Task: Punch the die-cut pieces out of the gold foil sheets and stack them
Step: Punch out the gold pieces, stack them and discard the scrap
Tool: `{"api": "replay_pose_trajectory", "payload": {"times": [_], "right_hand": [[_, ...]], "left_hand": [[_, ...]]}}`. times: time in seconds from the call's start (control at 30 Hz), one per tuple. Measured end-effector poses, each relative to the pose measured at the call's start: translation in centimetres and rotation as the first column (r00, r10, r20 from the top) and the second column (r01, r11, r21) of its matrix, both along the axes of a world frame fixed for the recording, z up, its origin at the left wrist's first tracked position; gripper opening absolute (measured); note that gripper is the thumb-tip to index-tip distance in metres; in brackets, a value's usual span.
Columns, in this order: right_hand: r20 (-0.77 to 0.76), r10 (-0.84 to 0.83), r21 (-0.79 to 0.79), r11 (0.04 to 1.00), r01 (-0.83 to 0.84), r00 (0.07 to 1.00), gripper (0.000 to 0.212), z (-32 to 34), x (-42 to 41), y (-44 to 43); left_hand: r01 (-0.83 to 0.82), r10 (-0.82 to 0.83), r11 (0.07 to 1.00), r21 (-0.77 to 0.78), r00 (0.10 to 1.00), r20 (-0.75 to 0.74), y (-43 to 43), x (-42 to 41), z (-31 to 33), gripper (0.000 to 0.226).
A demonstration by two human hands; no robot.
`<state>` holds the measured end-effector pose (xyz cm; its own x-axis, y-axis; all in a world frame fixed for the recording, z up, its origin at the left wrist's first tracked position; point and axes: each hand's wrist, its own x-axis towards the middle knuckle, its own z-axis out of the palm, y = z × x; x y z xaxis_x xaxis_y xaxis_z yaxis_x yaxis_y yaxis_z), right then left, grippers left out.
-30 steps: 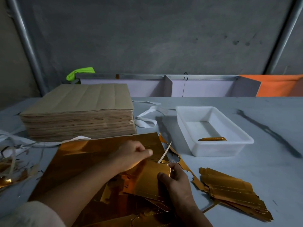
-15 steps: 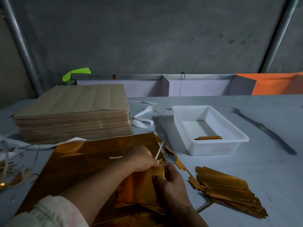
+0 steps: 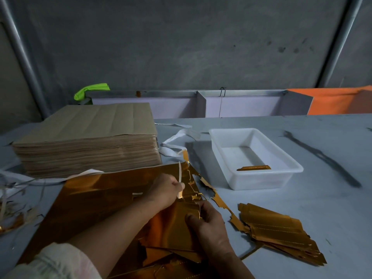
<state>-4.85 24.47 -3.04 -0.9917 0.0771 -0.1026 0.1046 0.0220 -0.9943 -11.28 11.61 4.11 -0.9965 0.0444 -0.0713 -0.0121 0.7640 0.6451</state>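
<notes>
Head camera, looking down at the near edge of the desk (image 3: 322, 198): a die-cut piece (image 3: 173, 226) of gold foil sits at the right side of the gold foil sheet (image 3: 96, 190), which lies flat near the desk's front edge; the right hand (image 3: 209, 228) grips the piece, thumb curled on top of it and fingers closed round its right edge; the left hand (image 3: 167, 190), reaching in across the sheet, has its fingers drawn together and pinches a thin white strip (image 3: 179, 172) that stands up from the foil just above the piece; the two hands are close together but whether they touch cannot be told. A ragged foil trim (image 3: 221, 200) runs from the sheet's far right corner toward the front right; beside it, to the right of the hands, lies the stack of punched pieces (image 3: 275, 232), fanned unevenly on the desk. Behind that stack a white tray (image 3: 259, 180) holds one narrow gold piece (image 3: 254, 168); a tall brown paper stack (image 3: 86, 137) stands behind the sheet toward the left; loose white bands (image 3: 173, 146) lie between it and the tray; scraps (image 3: 12, 210) are heaped at the desk's left edge.
</notes>
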Motion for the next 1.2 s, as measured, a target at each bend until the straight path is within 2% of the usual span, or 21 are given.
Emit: {"api": "replay_pose_trajectory", "payload": {"times": [0.23, 0.37, 0.57, 0.73, 0.8, 0.87, 0.97, 1.0, 1.07, 1.13, 1.2], "right_hand": [[-0.011, 0.006, 0.015, 1.0, -0.006, 1.0, 0.017, 0.0, 0.0, 0.0], [0.025, 0.008, -0.06, 0.998, -0.007, 1.0, 0.016, -0.1, 0.0, 0.2], [0.038, 0.022, -0.064, 0.998, -0.02, 0.999, 0.015, -0.5, -0.1, 0.3], [-0.007, 0.025, -0.074, 0.997, -0.026, 1.0, 0.014, -1.0, -0.2, 0.4], [-0.014, 0.015, -0.085, 0.996, -0.016, 1.0, 0.014, -1.0, -0.1, 0.5], [-0.026, -0.003, -0.105, 0.994, 0.0, 1.0, 0.015, -0.9, -0.1, 0.5], [-0.03, -0.031, -0.142, 0.99, 0.027, 0.999, 0.014, -0.6, 0.0, 0.6], [-0.026, -0.041, -0.155, 0.987, 0.036, 0.999, 0.014, -0.5, 0.1, 0.6], [-0.013, -0.06, -0.176, 0.983, 0.057, 0.998, 0.015, -0.3, 0.1, 0.6], [0.001, -0.074, -0.182, 0.981, 0.073, 0.997, 0.016, -0.1, 0.1, 0.7], [0.019, -0.078, -0.184, 0.98, 0.08, 0.997, 0.018, 0.0, 0.1, 0.7]], "left_hand": [[-0.057, 0.059, 0.997, 0.057, 0.998, -0.037, -0.4, -0.5, -0.6, 0.018], [-0.094, 0.1, 0.991, 0.092, 0.993, -0.058, -0.9, -0.8, -0.6, 0.018], [-0.113, 0.117, 0.99, 0.09, 0.992, -0.05, -1.3, -0.9, -1.1, 0.018], [-0.277, 0.305, 0.908, 0.314, 0.952, -0.042, -2.1, -1.5, -0.1, 0.02], [-0.329, 0.364, 0.877, 0.349, 0.931, -0.038, -2.9, -1.8, 0.2, 0.025], [-0.358, 0.378, 0.884, 0.302, 0.926, -0.01, -3.5, -1.9, 0.5, 0.034], [-0.371, 0.368, 0.92, 0.123, 0.928, 0.051, -4.2, -1.7, 0.4, 0.053], [-0.353, 0.349, 0.924, 0.144, 0.935, 0.054, -4.5, -1.6, 0.2, 0.054], [-0.274, 0.265, 0.921, 0.276, 0.962, 0.07, -5.1, -1.2, -0.1, 0.04], [-0.193, 0.129, 0.915, 0.354, 0.972, 0.194, -5.4, -0.6, 0.3, 0.031], [-0.107, -0.007, 0.933, 0.342, 0.948, 0.318, -5.6, -0.1, 0.6, 0.029]]}}
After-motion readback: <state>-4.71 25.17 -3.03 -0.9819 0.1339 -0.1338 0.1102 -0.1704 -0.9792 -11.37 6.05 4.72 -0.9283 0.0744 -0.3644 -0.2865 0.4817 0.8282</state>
